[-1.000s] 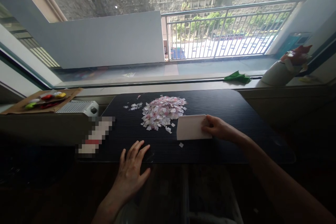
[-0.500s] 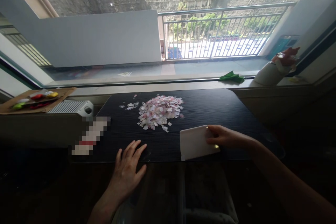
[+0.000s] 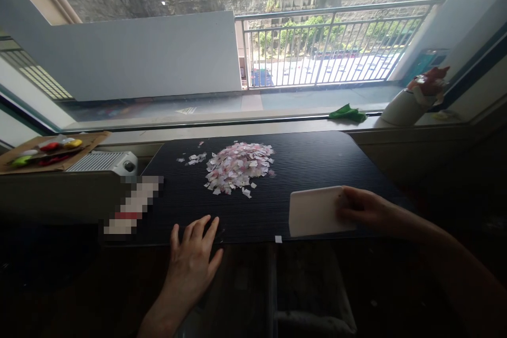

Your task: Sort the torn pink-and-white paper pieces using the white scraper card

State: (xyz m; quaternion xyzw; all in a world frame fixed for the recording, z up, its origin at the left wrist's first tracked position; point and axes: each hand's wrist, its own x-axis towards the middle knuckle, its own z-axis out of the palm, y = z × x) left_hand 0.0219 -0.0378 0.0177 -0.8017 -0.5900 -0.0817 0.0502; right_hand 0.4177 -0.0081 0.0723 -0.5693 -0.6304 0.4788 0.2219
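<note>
My right hand (image 3: 362, 206) grips a flat white rectangular sheet (image 3: 315, 212) by its right end, low over the right part of a dark wood-grain table (image 3: 328, 161). My left hand (image 3: 194, 248), fingers spread and holding nothing, rests at the table's front edge. Beyond both hands lies a heap of small white and pink paper scraps (image 3: 240, 166). A few loose scraps (image 3: 196, 159) lie to its left. One small white square (image 3: 278, 239) sits at the front edge, between my left hand and the sheet.
Below the front edge a bin-like container (image 3: 312, 296) shows dimly. A pixelated strip (image 3: 134, 203) lies at the table's left side. On the left stand a white heater (image 3: 106, 162) and cardboard (image 3: 91, 142) with colourful items. A green cloth (image 3: 347, 113) and a white figurine (image 3: 407, 105) are on the windowsill.
My right hand has moved the white sheet to the right, away from the small white square, which now lies alone at the edge. The left hand stays nearly in place.
</note>
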